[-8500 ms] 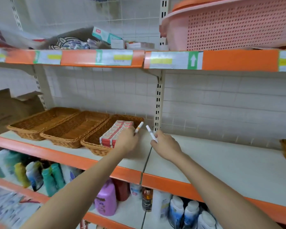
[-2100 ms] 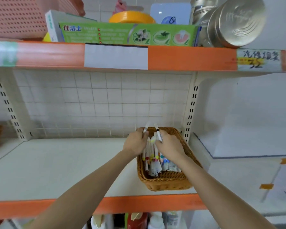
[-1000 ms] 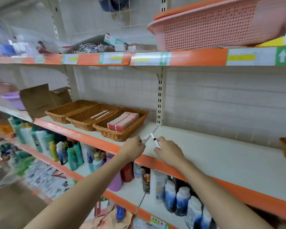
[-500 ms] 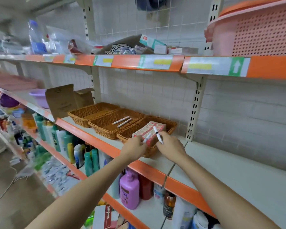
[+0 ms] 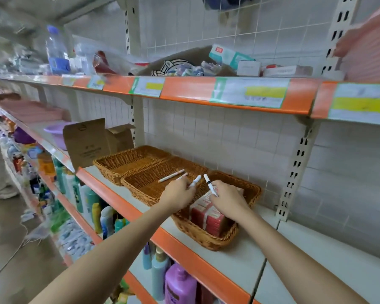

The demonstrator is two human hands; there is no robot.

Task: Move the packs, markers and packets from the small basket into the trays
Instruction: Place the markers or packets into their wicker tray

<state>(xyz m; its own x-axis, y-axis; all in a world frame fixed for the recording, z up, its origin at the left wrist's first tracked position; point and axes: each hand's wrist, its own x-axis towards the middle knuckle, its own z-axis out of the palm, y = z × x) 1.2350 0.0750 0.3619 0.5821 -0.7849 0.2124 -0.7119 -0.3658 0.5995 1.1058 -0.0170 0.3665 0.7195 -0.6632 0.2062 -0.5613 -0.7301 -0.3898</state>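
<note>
Three wicker trays stand side by side on the middle shelf. My left hand [image 5: 178, 193] grips a white marker [image 5: 195, 180] over the near end of the middle tray [image 5: 140, 187], where two markers [image 5: 171, 176] lie. My right hand [image 5: 227, 198] pinches another white marker [image 5: 209, 184] with a black band above the right tray [image 5: 206, 236], which holds red and white packs [image 5: 208, 216]. The left tray [image 5: 119, 166] looks empty. The small basket is out of view.
A brown cardboard box [image 5: 90, 143] stands left of the trays. The shelf above carries boxes and bags behind its orange edge [image 5: 206, 91]. Bottles [image 5: 178, 286] fill the shelf below. White shelf surface [image 5: 316, 260] stretches to the right.
I have stepped closer and both hands, each with a marker, have moved left and forward from the shelf edge to above the middle and right trays.
</note>
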